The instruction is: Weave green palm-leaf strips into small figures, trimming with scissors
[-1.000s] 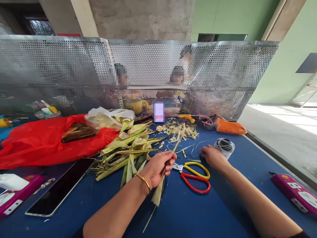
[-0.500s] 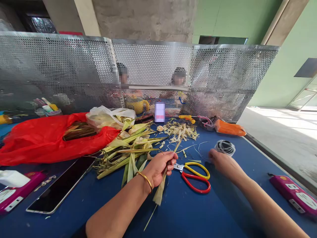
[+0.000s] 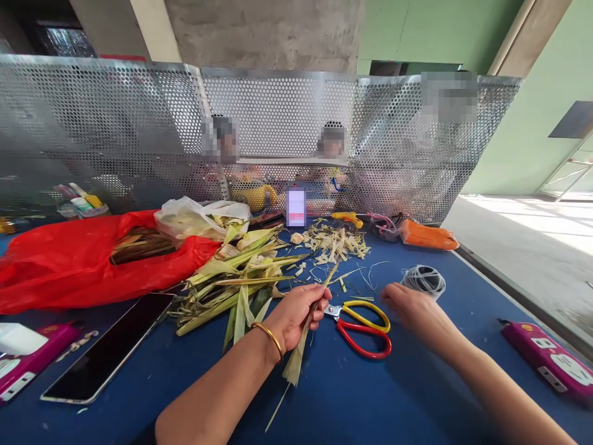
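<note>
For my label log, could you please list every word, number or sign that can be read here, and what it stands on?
No text can be read.
Upright phone: screen blurred out.
Right pink power strip: marks too small to read.
Left pink power strip: marks too small too.
Leaf strip in the left hand, scissors: no print.

The leaf strip [image 3: 296, 358] in the left hand [image 3: 296, 312] is pale straw-yellow tinged with green. A gold bangle [image 3: 269, 337] rings that wrist. Just right of the grip, the scissors [image 3: 364, 324] have one yellow loop and one red. The table [image 3: 352, 395] beneath is deep blue. Left of the grip the bag [image 3: 69, 266] is bright red. Beyond it the screen [image 3: 278, 117] is silver and dotted with holes.
</note>
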Available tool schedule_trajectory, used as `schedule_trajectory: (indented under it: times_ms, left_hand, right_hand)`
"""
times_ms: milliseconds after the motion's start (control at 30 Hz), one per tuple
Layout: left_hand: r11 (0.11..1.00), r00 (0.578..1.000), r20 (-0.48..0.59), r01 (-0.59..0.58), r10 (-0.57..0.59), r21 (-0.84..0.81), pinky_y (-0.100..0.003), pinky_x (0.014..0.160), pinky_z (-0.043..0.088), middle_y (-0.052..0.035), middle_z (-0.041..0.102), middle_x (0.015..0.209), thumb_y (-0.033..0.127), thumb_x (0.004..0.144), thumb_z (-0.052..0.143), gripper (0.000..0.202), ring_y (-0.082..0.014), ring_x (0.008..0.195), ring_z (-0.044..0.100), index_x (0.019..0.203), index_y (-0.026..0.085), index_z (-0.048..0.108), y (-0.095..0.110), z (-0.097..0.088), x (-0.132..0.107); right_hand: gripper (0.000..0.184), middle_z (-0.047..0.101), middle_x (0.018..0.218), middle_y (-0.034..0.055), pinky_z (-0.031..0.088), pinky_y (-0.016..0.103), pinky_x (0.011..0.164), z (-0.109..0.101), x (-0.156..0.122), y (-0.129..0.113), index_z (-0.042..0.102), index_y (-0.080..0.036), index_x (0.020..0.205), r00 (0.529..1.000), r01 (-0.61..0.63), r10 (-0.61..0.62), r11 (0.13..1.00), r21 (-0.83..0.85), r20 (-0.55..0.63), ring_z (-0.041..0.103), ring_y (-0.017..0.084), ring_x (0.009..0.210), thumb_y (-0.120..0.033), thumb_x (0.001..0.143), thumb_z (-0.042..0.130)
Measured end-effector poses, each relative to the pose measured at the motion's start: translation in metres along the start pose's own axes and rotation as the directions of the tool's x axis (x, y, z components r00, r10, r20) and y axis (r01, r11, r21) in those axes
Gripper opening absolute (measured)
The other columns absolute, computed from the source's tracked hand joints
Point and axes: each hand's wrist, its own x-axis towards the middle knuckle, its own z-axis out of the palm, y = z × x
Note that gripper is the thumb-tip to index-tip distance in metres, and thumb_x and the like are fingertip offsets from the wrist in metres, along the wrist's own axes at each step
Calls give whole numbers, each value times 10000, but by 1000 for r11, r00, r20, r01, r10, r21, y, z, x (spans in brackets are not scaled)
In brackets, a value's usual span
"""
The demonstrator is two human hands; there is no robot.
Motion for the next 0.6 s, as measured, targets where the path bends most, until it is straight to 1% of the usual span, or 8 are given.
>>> schedule_trajectory:
  times_ms: [100, 233, 300, 367, 433, 467, 533, 600]
  left_hand:
    - [999, 1000, -10, -3, 4, 53, -180, 400, 205, 45, 462, 618, 300, 805, 549, 166, -34, 425, 371, 736, 150, 537, -3, 2, 0]
    - [994, 1000, -6, -2, 2, 105, -182, 382, 189, 3, 569, 746, 334, 764, 594, 196, -32, 444, 426, 733, 143, 561, -8, 2, 2]
    - [995, 999, 16, 39, -40, 90, -183, 378, 182, 13, 566, 714, 323, 746, 620, 188, -33, 432, 424, 733, 142, 570, -11, 1, 4]
    - [993, 992, 59, 112, -114, 40, -184, 375, 166, 48, 500, 595, 292, 739, 637, 165, -33, 398, 381, 725, 140, 575, -14, 0, 6]
    - [982, 977, 104, 189, -187, -6, -185, 371, 155, 74, 413, 508, 260, 762, 616, 145, -32, 366, 320, 706, 132, 574, -16, -2, 9]
    - [975, 969, 121, 220, -216, -22, -184, 371, 159, 78, 392, 493, 247, 780, 594, 148, -30, 358, 296, 697, 128, 570, -16, -3, 10]
    - [965, 959, 139, 257, -248, -49, -174, 376, 188, 62, 429, 527, 228, 814, 550, 167, -24, 363, 296, 686, 120, 557, -16, -4, 12]
    - [956, 953, 144, 279, -265, -88, -161, 385, 218, 35, 497, 610, 217, 834, 530, 172, -19, 390, 341, 694, 119, 544, -15, -5, 13]
  right_hand:
    - [214, 626, 809, 31, 352, 248, 573, 6, 1, -19, 563, -189, 888, 987, 160, -159, 986, 53, -22, 555, 147, 651, -90, 901, 373]
    - [203, 596, 776, 26, 373, 250, 596, 7, 3, -49, 558, -180, 858, 932, 361, -360, 931, 50, -41, 523, 145, 657, -104, 929, 383]
    - [196, 605, 806, 44, 400, 269, 646, 7, 4, -64, 566, -171, 877, 890, 452, -450, 892, 14, -66, 534, 159, 700, -118, 939, 387]
    - [196, 621, 864, 65, 422, 291, 697, 9, 5, -78, 572, -160, 928, 844, 532, -532, 846, -16, -73, 551, 175, 756, -125, 948, 380]
    - [206, 631, 906, 75, 436, 310, 741, 10, 4, -90, 572, -152, 976, 808, 584, -586, 810, -41, -64, 563, 188, 798, -133, 960, 367]
    - [213, 635, 914, 77, 439, 321, 765, 10, 3, -95, 572, -148, 985, 796, 600, -603, 798, -55, -63, 568, 194, 812, -135, 965, 361]
    - [223, 638, 894, 80, 438, 337, 798, 10, -2, -102, 578, -143, 951, 779, 621, -625, 781, -70, -58, 574, 200, 814, -128, 964, 355]
    - [241, 637, 863, 75, 440, 326, 782, 9, -6, -102, 579, -151, 907, 772, 631, -633, 774, -49, -50, 576, 191, 787, -110, 958, 348]
